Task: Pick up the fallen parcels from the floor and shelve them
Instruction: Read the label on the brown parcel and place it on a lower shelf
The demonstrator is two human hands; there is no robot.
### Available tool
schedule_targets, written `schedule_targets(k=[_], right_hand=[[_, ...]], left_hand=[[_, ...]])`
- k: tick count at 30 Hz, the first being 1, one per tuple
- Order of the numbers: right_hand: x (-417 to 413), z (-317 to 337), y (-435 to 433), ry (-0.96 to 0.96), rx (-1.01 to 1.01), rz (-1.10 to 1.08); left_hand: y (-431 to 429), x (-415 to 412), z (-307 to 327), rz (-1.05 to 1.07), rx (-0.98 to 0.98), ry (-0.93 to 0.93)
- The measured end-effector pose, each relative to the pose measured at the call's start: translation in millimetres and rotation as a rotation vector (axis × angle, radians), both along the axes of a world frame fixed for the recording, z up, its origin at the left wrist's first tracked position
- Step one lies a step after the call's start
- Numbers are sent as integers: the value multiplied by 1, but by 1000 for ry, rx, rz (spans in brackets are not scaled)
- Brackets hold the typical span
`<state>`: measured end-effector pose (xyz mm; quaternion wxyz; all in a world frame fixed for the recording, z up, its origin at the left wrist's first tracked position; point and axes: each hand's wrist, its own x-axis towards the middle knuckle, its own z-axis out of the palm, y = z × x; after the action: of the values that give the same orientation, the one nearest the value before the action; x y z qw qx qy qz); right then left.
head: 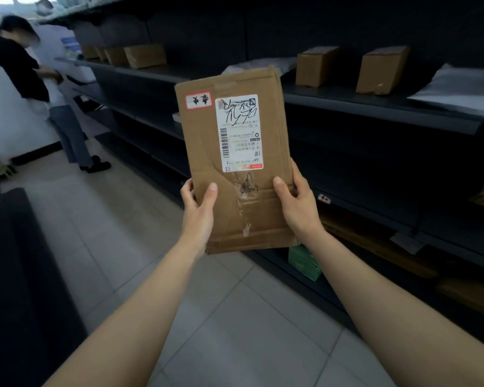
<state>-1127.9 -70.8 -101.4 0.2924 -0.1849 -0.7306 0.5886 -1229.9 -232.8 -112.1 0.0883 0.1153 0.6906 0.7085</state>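
Observation:
A flat brown cardboard parcel (204, 152) with a white shipping label and a small red-edged sticker is held upright in front of me, above the floor. My left hand (197, 212) grips its lower left edge, thumb on the front face. My right hand (298, 202) grips the lower right edge the same way. The parcel's front is creased and torn near the tape. Behind it runs a dark shelf unit (375, 107), with the parcel's top about level with the upper shelf board.
Two cardboard boxes (315, 65) (382, 69) and grey poly mailers (464, 90) lie on the upper shelf; more boxes (144, 55) further left. A green box (303, 262) sits on the bottom shelf. Two people (37, 79) stand at the aisle's far left end. Pale tiled floor (151, 247).

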Motion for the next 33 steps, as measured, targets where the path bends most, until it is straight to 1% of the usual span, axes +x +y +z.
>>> schedule_targets(k=[6, 11, 15, 19, 23, 26, 30, 33], right_hand=[[-17, -14, 33, -116, 8, -96], [-31, -29, 82, -247, 45, -116], [-43, -44, 114, -351, -4, -114], [-49, -58, 140, -392, -46, -133], [-50, -69, 171, -450, -149, -219], [-53, -71, 200, -492, -238, -304], [-61, -73, 240, -467, -306, -392], [-73, -72, 269, -455, -345, -464]], left_hand=[[41, -31, -22, -116, -42, -96], [88, -51, -39, -196, -141, -203], [121, -72, -50, -248, -264, -279], [152, -90, -57, -311, -336, -327], [197, -105, -59, -407, -381, -350], [237, -117, -58, -491, -412, -329], [296, -140, -63, -568, -439, -309], [340, -160, -65, -629, -484, -230]])
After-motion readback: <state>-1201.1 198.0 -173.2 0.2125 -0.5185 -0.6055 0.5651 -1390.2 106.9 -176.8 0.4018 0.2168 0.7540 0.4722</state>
